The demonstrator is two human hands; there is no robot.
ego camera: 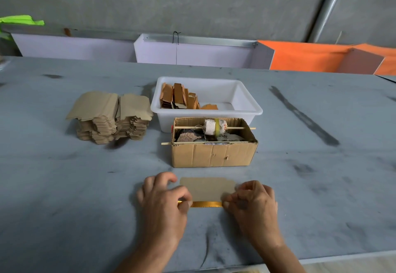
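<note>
Left hand (165,195), right hand (251,201): fingers curled, each pinching one end of the card blank (206,188) at its near edge.

Card blank: flat on the table (64,197), near the front edge, long axis left to right, brown face up. A gold strip (206,204) runs along the near edge, the notched edge points away.

Room: bare table to both sides.

Cardboard box (214,154): just beyond the blank, open-topped. Two thin sticks cross it, one carrying a white roll (214,127), with grey lumps below.

White tub (246,101): touching behind the box. It holds orange-brown folded pieces (180,97) at its left end.

Stack of blanks (111,118): left of the tub.
</note>
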